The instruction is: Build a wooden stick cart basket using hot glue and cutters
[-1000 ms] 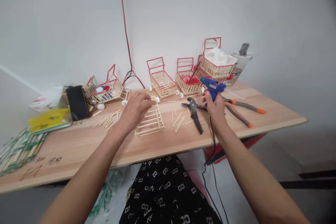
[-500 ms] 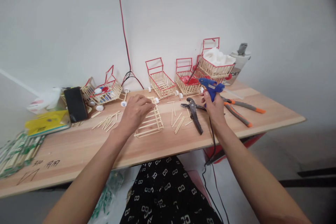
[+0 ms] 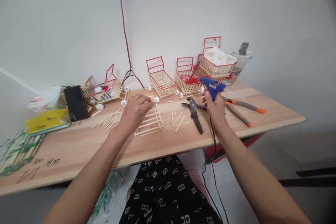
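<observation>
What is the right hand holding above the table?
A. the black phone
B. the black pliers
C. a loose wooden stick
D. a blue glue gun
D. The right hand is closed around the blue glue gun, held up off the table; the black pliers lie untouched beside it.
</observation>
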`<action>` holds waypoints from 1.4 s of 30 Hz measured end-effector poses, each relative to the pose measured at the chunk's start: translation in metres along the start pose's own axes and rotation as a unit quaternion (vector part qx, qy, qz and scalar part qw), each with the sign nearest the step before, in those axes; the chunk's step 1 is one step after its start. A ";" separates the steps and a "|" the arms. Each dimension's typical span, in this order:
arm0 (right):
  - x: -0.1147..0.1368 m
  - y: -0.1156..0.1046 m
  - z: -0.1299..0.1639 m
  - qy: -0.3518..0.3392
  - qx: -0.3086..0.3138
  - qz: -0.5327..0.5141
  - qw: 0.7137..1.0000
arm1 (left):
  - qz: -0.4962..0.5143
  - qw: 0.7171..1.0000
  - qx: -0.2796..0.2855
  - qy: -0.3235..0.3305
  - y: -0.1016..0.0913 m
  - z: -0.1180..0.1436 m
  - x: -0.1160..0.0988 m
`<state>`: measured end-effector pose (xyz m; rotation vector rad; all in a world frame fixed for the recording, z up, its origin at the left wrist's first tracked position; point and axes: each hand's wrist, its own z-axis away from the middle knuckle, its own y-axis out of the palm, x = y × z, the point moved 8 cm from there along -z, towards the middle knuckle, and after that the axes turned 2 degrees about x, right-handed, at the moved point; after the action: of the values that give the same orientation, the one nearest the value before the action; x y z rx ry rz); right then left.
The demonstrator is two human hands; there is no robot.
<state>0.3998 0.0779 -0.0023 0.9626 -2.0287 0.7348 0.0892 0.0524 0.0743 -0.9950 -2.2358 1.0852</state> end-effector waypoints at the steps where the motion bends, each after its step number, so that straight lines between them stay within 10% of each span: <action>1: 0.000 -0.001 0.000 0.005 -0.005 0.000 1.000 | -0.008 1.000 -0.007 -0.004 -0.002 0.001 0.000; 42: 0.002 -0.001 0.002 0.021 -0.010 -0.014 1.000 | 0.049 0.998 -0.043 0.016 -0.007 0.019 -0.022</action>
<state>0.3991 0.0752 -0.0017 0.9550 -1.9797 0.7138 0.0875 0.0237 0.0673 -1.1606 -2.2463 1.0133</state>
